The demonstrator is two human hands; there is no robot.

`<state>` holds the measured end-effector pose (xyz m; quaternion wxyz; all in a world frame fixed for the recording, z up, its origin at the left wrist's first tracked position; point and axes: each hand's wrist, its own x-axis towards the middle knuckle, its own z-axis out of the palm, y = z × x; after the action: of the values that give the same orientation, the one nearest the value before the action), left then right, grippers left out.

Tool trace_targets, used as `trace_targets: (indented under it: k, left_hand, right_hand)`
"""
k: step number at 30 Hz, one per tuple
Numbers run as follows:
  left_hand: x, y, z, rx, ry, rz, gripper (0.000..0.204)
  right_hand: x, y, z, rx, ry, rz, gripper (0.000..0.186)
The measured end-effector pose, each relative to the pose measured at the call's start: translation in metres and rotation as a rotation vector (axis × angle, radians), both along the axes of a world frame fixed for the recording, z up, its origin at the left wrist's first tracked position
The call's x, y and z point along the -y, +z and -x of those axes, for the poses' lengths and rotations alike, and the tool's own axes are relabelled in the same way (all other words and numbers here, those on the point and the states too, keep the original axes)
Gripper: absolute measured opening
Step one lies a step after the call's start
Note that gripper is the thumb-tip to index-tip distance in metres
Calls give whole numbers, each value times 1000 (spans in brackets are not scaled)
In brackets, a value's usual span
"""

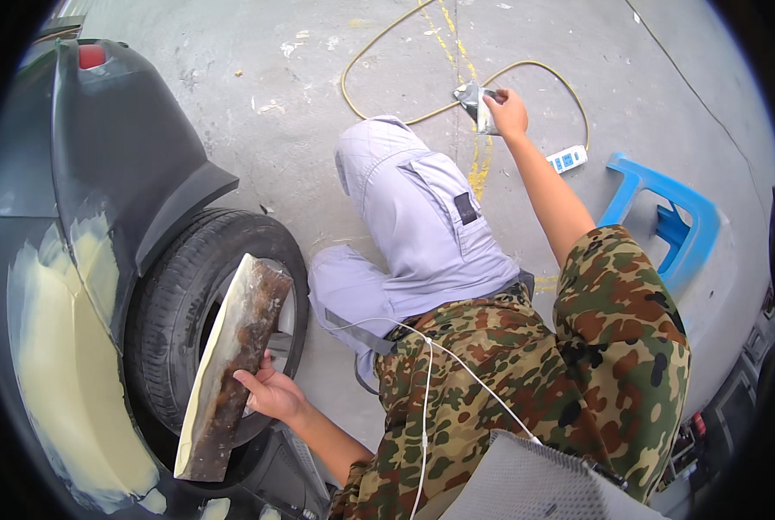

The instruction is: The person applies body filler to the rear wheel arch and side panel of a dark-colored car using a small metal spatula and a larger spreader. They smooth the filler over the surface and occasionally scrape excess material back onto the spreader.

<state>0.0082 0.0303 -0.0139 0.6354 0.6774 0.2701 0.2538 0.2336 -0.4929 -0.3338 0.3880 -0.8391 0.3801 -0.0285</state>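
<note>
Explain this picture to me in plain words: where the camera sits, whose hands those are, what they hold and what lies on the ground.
The camera is worn on a person's head and looks down through a wide fisheye lens, so straight edges bend near the rim. There is no machine here, only a person crouching beside a dark car. The left hand holds a long, stained mixing board smeared with pale filler, in front of the tyre. The same pale filler covers part of the car's body panel. The right hand reaches out to the concrete floor and grips a small flat scraper. On the floor lie a yellow cable, a white power strip and a blue plastic stool on its side.
</note>
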Motion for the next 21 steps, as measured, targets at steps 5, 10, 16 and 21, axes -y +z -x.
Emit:
trace_targets:
  k: [5,10,16,21]
  left_hand:
    - [11,-18,3,3,-45,68,55]
    - [17,-20,10,-80,82,175,43]
    - [20,-16,5,5,-29,292,32]
    - [34,-11,-6,32,-40,290,30]
  right_hand:
    - [75,-83,24,-355,268,280,80]
    - [99,-61,3,-553,446,380,71]
    - [130,-37,4,-248,504,393,67]
    - [154,-55,37,-88,233,-109,48]
